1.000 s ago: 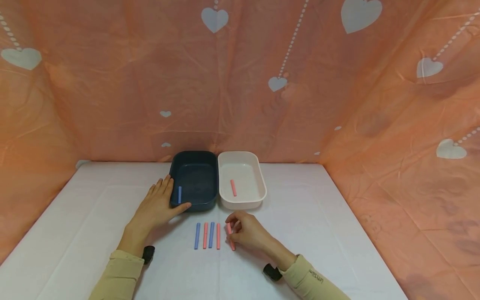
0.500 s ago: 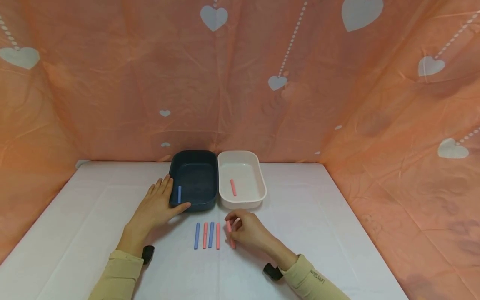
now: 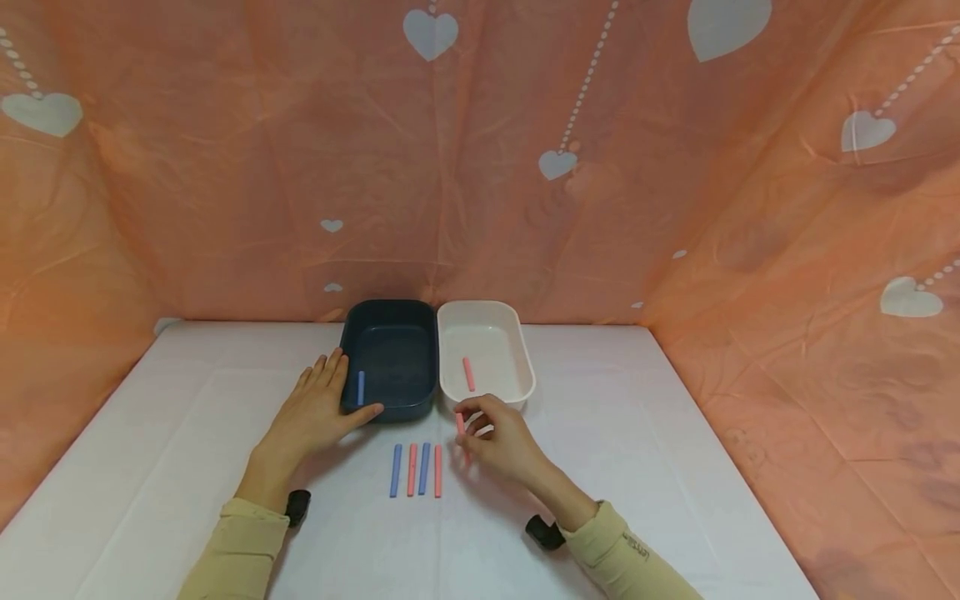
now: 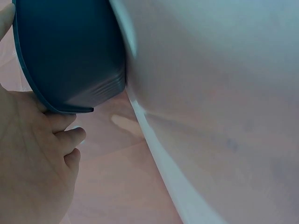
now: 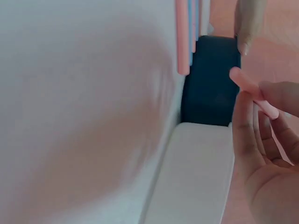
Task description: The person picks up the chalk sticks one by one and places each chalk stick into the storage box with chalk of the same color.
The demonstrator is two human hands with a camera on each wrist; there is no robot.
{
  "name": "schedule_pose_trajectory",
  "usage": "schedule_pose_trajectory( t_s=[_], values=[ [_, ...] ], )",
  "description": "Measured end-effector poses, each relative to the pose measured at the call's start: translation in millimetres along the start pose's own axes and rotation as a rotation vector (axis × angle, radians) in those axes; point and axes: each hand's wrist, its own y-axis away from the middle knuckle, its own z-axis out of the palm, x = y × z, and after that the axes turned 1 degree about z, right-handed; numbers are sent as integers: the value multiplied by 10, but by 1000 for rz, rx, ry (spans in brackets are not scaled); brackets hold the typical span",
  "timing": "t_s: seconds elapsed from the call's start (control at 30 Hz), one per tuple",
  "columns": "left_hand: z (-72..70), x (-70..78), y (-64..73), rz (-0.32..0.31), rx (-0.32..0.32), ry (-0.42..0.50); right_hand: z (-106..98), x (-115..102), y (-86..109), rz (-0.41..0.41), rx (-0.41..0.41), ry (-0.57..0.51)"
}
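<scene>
In the head view my right hand pinches a pink chalk stick between thumb and fingers, raised off the table in front of the white container. The right wrist view shows this pink chalk tilted in the fingertips. My left hand rests on the left side of the dark blue container, its fingers extended and its thumb at the front rim. One blue chalk lies in the dark container, one pink chalk in the white one.
Several chalks lie side by side on the white table, the leftmost a blue chalk and the rightmost a pink chalk. Both containers stand side by side near the orange curtain behind the table.
My right hand has lifted the pink chalk from beside the row and moved it away from me, towards the white container. My left hand has stayed where it was.
</scene>
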Motion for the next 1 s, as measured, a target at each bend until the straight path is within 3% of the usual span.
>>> schedule_pose_trajectory(
  t_s=[0.23,0.57,0.83,1.0],
  values=[
    [4,3,4,-1,-1,1,-100,-34,-125,-3,129,-10],
    [32,10,-10,14,-7,-3,-263,9,-353,-13,247,-54],
    [16,-15,-24,13,3,-11,-298,92,-558,0,297,-12],
    [19,-17,-13,6,0,-6,-284,261,-682,31,276,31]
  ],
)
